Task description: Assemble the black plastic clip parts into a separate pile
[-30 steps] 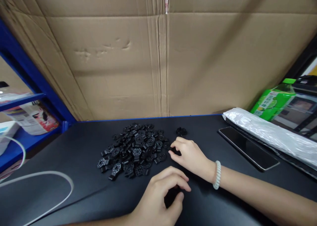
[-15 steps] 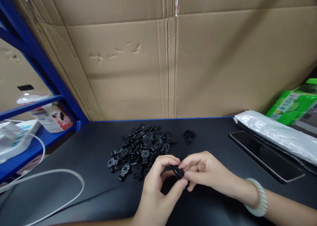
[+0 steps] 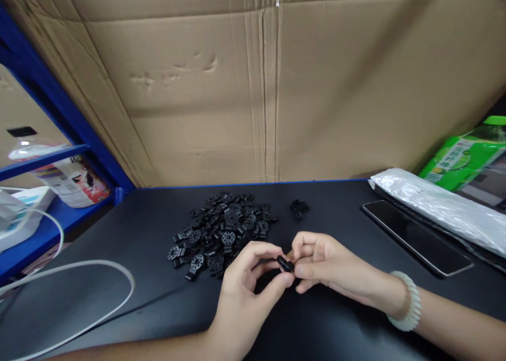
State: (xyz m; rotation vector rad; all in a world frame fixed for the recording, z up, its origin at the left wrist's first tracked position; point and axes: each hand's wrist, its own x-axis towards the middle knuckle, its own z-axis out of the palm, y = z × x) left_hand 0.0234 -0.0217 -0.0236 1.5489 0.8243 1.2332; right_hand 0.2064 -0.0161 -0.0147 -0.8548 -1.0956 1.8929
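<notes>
Between my two hands is a small black plastic part (image 3: 285, 264), partly covered by fingertips. My left hand (image 3: 247, 292) pinches it from the left with thumb and fingers. From the right, my right hand (image 3: 330, 263) grips its other end between thumb and curled fingers. A pale coiled band (image 3: 409, 301) circles my right wrist. Behind my left hand lies a heap of black plastic parts (image 3: 225, 226) with round, perforated heads and short tabs. A few black pieces (image 3: 299, 208) sit apart, right of the heap.
On the right are a dark phone (image 3: 415, 237), a silvery plastic package (image 3: 438, 195) and a green pack (image 3: 460, 153). A white cable (image 3: 128, 276) loops over the black table (image 3: 158, 319) at left. A blue shelf frame (image 3: 95, 155) holds a bottle (image 3: 67, 179). Cardboard (image 3: 205, 103) stands behind.
The black part has been turned between my fingers, and my right fingers have shifted slightly on it. The whole view has moved a little. The heap looks the same.
</notes>
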